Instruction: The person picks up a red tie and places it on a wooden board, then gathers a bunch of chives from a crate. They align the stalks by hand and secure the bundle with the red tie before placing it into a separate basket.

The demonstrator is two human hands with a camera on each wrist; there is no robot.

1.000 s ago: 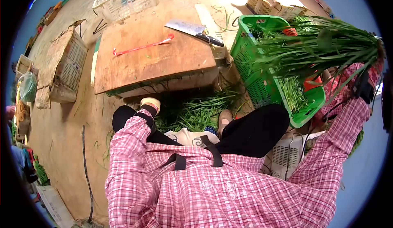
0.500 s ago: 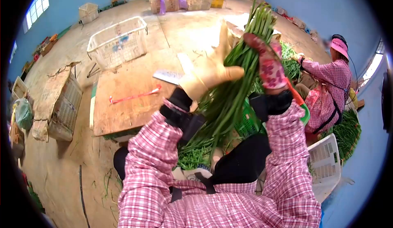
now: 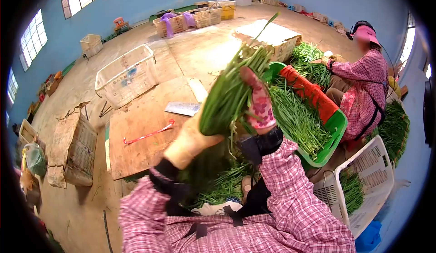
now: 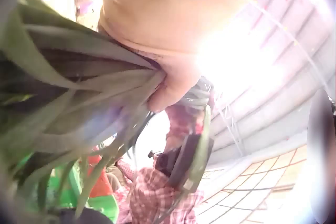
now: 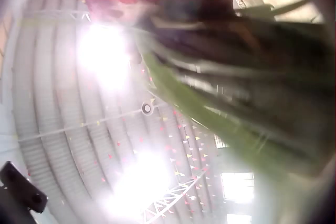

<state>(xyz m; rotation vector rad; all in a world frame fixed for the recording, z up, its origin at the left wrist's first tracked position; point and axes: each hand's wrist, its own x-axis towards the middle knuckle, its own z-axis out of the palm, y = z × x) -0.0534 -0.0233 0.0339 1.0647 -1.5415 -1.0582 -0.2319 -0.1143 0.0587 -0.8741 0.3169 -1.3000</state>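
Observation:
Upright but tilted before me is a thick bunch of chives (image 3: 229,89), long flat green leaves with the stem ends at the top. My right hand (image 3: 260,105), in a pink flowered glove, grips it near that upper end, thumb across the stems. Lower down, my left hand (image 3: 193,137) in a pale yellow glove holds the leaf part, its fingers hidden behind the bunch. In the left wrist view the thumb (image 4: 170,90) lies over the leaves. Blurred leaves (image 5: 252,87) cross the right wrist view.
A wooden board (image 3: 136,148) bears a cleaver (image 3: 181,108) and a red strap (image 3: 149,132). At right stand a green basket (image 3: 336,130) of chives with a red cloth, and a white crate (image 3: 372,176). Another person (image 3: 363,80) sits beyond. Cut leaves (image 3: 227,185) lie between my legs.
The bunch came from far right to the front, and its stem end now points up. My left hand rose from my knee, opened towards the bunch and now grips it. The head view has tilted up.

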